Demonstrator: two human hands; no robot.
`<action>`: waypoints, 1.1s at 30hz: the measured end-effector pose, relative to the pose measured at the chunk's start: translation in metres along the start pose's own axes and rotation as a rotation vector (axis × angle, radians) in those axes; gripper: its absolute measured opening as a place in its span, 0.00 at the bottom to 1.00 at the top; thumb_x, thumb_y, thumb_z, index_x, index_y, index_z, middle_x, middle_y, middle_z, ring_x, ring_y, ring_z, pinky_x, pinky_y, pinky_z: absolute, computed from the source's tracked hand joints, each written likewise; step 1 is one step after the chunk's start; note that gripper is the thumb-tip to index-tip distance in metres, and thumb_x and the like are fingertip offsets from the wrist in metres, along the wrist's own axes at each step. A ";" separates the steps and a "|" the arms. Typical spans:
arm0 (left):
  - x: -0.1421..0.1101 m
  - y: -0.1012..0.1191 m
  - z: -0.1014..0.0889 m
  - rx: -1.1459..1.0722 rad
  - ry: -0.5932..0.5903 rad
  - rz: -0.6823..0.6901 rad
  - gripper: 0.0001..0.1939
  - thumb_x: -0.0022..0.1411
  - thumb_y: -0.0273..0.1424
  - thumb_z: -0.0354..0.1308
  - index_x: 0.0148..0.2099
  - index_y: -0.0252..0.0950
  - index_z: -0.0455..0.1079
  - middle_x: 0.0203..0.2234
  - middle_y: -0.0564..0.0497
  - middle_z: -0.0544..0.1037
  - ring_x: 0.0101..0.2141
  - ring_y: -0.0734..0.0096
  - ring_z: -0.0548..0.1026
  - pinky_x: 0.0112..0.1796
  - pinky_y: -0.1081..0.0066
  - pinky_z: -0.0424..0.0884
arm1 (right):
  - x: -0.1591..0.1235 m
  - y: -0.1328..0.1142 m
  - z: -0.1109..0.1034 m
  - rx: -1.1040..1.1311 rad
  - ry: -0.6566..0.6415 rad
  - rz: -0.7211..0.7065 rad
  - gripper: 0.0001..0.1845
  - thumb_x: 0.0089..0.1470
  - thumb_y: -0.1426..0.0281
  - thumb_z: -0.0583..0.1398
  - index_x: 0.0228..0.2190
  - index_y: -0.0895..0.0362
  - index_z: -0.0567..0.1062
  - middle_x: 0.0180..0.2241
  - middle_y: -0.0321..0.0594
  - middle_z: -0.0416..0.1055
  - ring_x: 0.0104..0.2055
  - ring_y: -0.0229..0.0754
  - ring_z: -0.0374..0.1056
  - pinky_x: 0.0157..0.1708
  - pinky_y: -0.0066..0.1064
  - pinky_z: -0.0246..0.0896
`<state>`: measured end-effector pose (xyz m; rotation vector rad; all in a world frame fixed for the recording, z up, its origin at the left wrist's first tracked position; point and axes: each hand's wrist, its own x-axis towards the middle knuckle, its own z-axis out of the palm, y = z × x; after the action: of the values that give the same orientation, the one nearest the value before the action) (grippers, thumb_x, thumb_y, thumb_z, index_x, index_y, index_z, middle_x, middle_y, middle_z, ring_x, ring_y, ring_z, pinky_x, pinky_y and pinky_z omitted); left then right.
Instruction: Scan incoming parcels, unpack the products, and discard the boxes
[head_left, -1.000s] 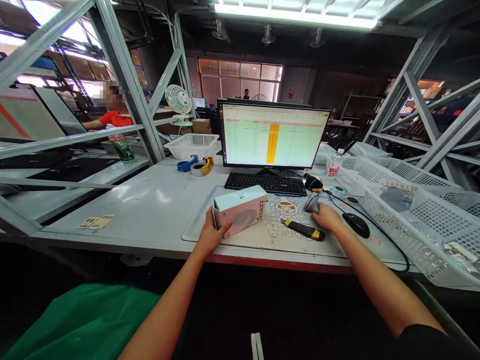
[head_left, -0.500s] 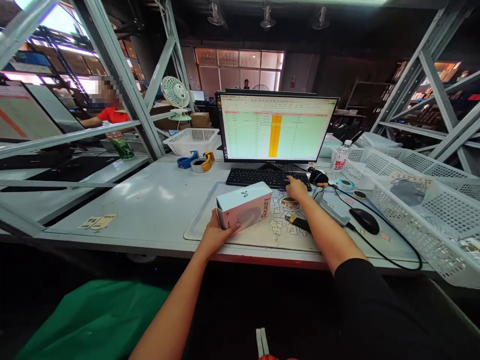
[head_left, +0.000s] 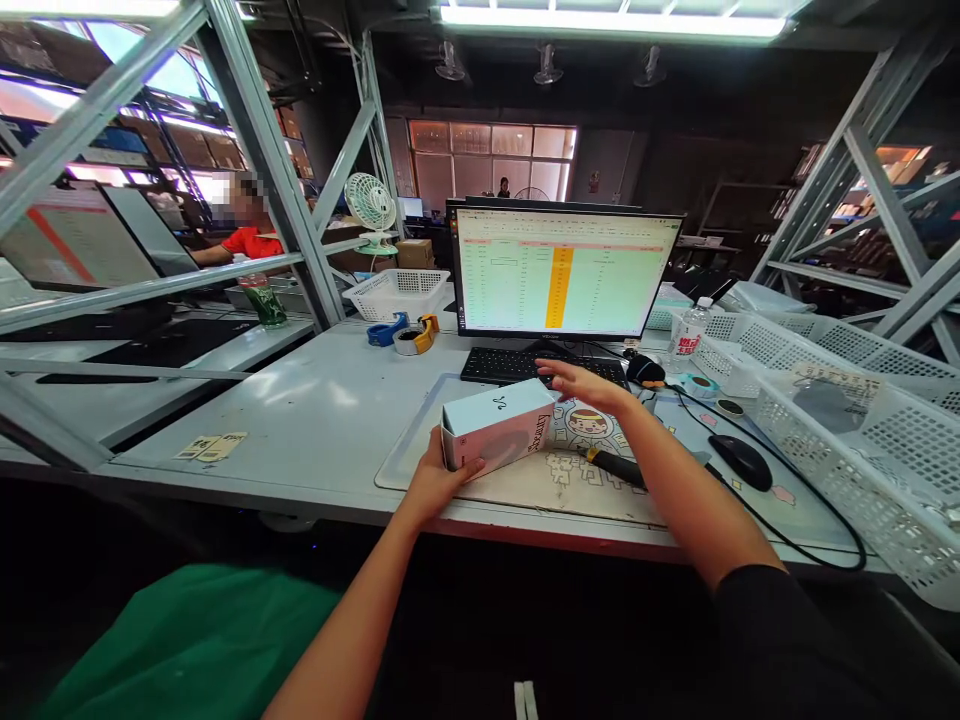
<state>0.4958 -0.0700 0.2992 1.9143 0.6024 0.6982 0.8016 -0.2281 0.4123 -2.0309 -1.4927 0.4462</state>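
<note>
My left hand (head_left: 437, 478) grips the near left end of a pink and pale blue product box (head_left: 501, 432), its thumb across the front face. The box rests tilted over a printed desk mat (head_left: 517, 492). My right hand (head_left: 581, 385), fingers stretched out, hovers by the black keyboard (head_left: 502, 365), just beyond the right end of the box; whether it touches a key I cannot tell. A black and yellow utility knife (head_left: 615, 466) lies partly hidden under my right forearm. The grey scanner with its cable is mostly behind that arm.
A monitor (head_left: 566, 275) with a spreadsheet stands behind the keyboard. At right are a mouse (head_left: 740, 462), a plastic bottle (head_left: 691, 328) and white baskets (head_left: 847, 450). Tape dispensers (head_left: 414, 337) and a white basket (head_left: 397, 293) sit at left. A person in red (head_left: 253, 240) sits beyond the metal frame.
My right hand let go of the scanner, moved left to the keyboard's right part, then further left with fingers spread. The marked cell on screen shifted left. My left hand still holds the box.
</note>
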 end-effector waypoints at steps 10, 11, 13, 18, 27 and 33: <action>0.009 -0.010 0.003 -0.013 -0.068 0.135 0.55 0.47 0.52 0.76 0.70 0.41 0.58 0.68 0.35 0.69 0.67 0.38 0.71 0.67 0.38 0.65 | -0.128 -0.053 -0.012 -0.031 0.407 -0.022 0.47 0.42 0.56 0.80 0.61 0.56 0.75 0.56 0.49 0.77 0.57 0.58 0.74 0.61 0.50 0.70; 0.011 -0.012 0.002 -0.020 -0.071 0.130 0.54 0.49 0.54 0.74 0.71 0.42 0.57 0.69 0.35 0.68 0.66 0.38 0.71 0.67 0.37 0.66 | -0.158 -0.050 -0.028 0.022 0.543 -0.013 0.47 0.44 0.53 0.79 0.61 0.55 0.75 0.55 0.48 0.77 0.57 0.57 0.74 0.59 0.50 0.71; 0.015 -0.015 0.001 -0.019 -0.077 0.095 0.48 0.55 0.58 0.67 0.70 0.42 0.59 0.69 0.37 0.70 0.66 0.38 0.72 0.67 0.35 0.66 | -0.234 -0.045 -0.058 0.088 0.905 -0.029 0.50 0.47 0.45 0.76 0.64 0.52 0.73 0.57 0.47 0.77 0.58 0.56 0.73 0.58 0.49 0.73; 0.022 -0.014 -0.002 0.146 -0.094 0.033 0.29 0.62 0.61 0.58 0.61 0.60 0.68 0.62 0.64 0.78 0.63 0.42 0.76 0.67 0.31 0.67 | -0.443 -0.061 -0.080 0.077 1.706 -0.268 0.40 0.64 0.32 0.50 0.67 0.37 0.71 0.67 0.37 0.69 0.69 0.52 0.67 0.57 0.43 0.73; 0.015 0.010 0.002 0.305 -0.103 0.036 0.20 0.62 0.59 0.55 0.49 0.58 0.73 0.52 0.69 0.82 0.59 0.46 0.78 0.68 0.35 0.67 | -0.454 0.020 -0.052 0.198 1.474 0.394 0.35 0.58 0.40 0.59 0.55 0.51 0.74 0.42 0.45 0.79 0.36 0.47 0.76 0.38 0.39 0.74; 0.013 0.008 0.003 0.205 -0.049 0.054 0.33 0.58 0.61 0.57 0.51 0.40 0.76 0.52 0.42 0.84 0.55 0.45 0.80 0.61 0.45 0.75 | -0.303 0.113 -0.044 -0.195 0.854 0.587 0.21 0.59 0.62 0.60 0.51 0.59 0.79 0.53 0.53 0.79 0.56 0.52 0.75 0.64 0.45 0.67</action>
<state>0.5083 -0.0664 0.3079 2.1378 0.6124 0.6413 0.8151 -0.5491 0.3565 -2.3434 -0.4351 -0.3535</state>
